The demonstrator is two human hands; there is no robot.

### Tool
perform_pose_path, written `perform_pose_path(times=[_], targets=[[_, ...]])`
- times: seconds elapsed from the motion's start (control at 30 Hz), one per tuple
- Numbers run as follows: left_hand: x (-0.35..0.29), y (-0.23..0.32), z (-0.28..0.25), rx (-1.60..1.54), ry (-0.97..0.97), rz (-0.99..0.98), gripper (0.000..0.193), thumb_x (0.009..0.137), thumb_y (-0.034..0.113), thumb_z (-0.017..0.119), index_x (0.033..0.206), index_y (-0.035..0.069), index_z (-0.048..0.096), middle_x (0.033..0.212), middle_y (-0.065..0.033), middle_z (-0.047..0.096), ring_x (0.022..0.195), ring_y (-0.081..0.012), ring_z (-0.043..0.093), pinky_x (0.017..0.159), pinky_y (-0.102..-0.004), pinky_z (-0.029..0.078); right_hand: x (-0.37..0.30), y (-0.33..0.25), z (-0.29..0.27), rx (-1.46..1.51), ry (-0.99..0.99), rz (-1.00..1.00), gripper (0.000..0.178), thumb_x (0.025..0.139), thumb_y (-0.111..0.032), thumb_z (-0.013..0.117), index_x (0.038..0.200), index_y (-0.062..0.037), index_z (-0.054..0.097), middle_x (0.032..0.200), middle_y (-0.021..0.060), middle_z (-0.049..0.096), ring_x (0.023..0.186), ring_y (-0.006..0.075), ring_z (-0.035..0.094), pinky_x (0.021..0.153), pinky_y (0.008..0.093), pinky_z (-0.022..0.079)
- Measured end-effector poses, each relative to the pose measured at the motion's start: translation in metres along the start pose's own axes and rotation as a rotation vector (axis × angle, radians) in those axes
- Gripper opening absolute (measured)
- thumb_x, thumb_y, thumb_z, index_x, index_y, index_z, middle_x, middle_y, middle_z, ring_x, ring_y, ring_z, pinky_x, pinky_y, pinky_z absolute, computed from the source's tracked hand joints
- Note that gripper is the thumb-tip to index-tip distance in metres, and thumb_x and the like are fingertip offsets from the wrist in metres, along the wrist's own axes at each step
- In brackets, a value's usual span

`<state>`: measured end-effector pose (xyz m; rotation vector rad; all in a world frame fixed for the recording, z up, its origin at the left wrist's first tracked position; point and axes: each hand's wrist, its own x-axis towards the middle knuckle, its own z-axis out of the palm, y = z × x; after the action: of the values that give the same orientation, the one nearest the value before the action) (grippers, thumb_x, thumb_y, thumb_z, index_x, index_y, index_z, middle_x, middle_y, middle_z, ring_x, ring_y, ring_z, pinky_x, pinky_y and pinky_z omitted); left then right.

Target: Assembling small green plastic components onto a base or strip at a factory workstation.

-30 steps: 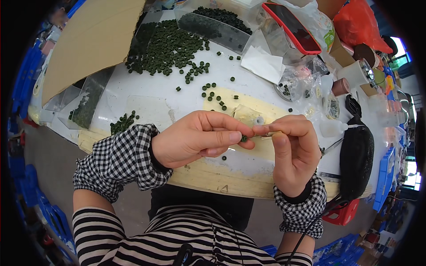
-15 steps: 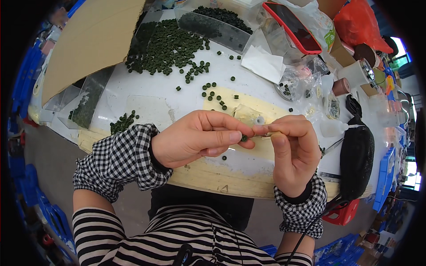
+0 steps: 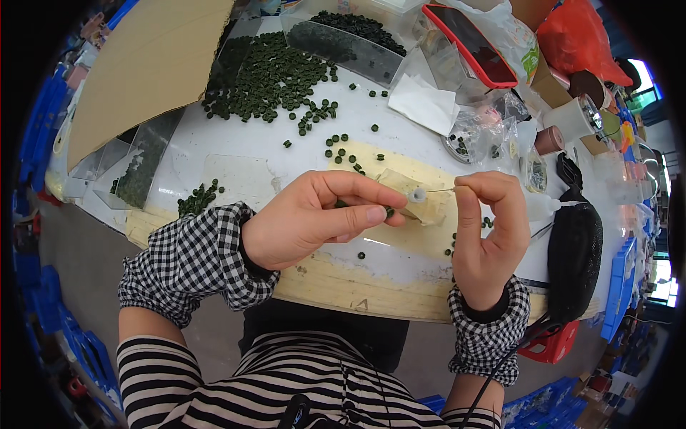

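Observation:
My left hand (image 3: 307, 218) is closed, thumb and forefinger pinching a small dark green spool-shaped piece (image 3: 389, 212); another green bit shows between its fingers. My right hand (image 3: 493, 229) pinches the end of a thin needle-like rod (image 3: 439, 190), which points left. The rod's far end is at the mouth of a small whitish tube (image 3: 416, 194); whether it goes inside I cannot tell. That tube stands on a tape-covered yellowish block (image 3: 430, 210), just beyond my left fingertips. Loose green pieces (image 3: 341, 152) lie on the table past my left hand.
A large heap of green pieces (image 3: 268, 75) spreads at the back left, beside a cardboard sheet (image 3: 150, 64). Behind stands a clear bin (image 3: 343, 53) of such pieces. A red-cased phone (image 3: 471, 44), white tissue (image 3: 424, 102), squeeze bottle (image 3: 539, 207) and black pouch (image 3: 575, 257) lie rightward.
My right hand has moved right and slightly up, away from my left fingers, with the rod now visible. The tube and block have come into plainer view. My left hand has barely shifted.

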<state>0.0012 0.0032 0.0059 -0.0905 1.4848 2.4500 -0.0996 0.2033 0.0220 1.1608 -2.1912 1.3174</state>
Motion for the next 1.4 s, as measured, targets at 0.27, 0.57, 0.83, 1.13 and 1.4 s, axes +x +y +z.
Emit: perform_pose_path(times=[0.27,0.57,0.83,1.13,1.4], targets=[[0.001,0.000,0.002,0.247,0.171,0.242,0.022,0.090,0.004,0.062,0.111,0.001,0.061,0.098,-0.0068,0.069,0.088,-0.0073,0.062,0.077,-0.0209,0.049,0.002,-0.001,0.004,-0.195,-0.123,-0.121,0.020,0.074,0.001,0.070,0.093,-0.0024,0.064,0.087,0.0093,0.060,0.079,0.0263,0.056,0.068,0.0336,0.045],[-0.002,0.001,0.003,0.340,0.202,0.372,0.017,0.086,0.000,0.067,0.103,0.000,0.065,0.095,-0.0070,0.069,0.085,-0.0076,0.061,0.078,-0.0220,0.049,-0.002,-0.014,0.005,0.015,-0.190,-0.246,0.035,0.070,0.002,0.072,0.105,-0.0035,0.069,0.080,0.0049,0.059,0.071,0.0216,0.053,0.062,0.0311,0.043],[-0.003,0.000,0.003,0.341,0.209,0.381,0.020,0.085,-0.001,0.067,0.105,0.000,0.066,0.092,-0.0042,0.068,0.080,-0.0048,0.057,0.075,-0.0199,0.047,-0.005,-0.015,0.011,0.105,-0.230,-0.225,0.040,0.071,0.004,0.071,0.110,-0.0027,0.068,0.081,0.0050,0.058,0.070,0.0208,0.052,0.062,0.0300,0.043],[-0.001,0.001,0.006,0.332,0.226,0.431,0.017,0.084,-0.001,0.068,0.101,-0.001,0.066,0.091,-0.0047,0.067,0.078,-0.0042,0.057,0.070,-0.0180,0.046,-0.005,-0.016,0.010,0.123,-0.238,-0.218,0.041,0.071,0.004,0.071,0.111,-0.0032,0.068,0.083,0.0055,0.059,0.071,0.0210,0.052,0.063,0.0297,0.043],[-0.002,0.000,0.005,0.330,0.226,0.418,0.015,0.085,-0.002,0.067,0.099,-0.001,0.066,0.088,-0.0046,0.067,0.075,-0.0040,0.057,0.069,-0.0179,0.046,-0.006,-0.016,0.011,0.130,-0.241,-0.191,0.041,0.072,0.003,0.071,0.112,-0.0040,0.068,0.084,0.0054,0.059,0.071,0.0206,0.052,0.064,0.0297,0.043]])
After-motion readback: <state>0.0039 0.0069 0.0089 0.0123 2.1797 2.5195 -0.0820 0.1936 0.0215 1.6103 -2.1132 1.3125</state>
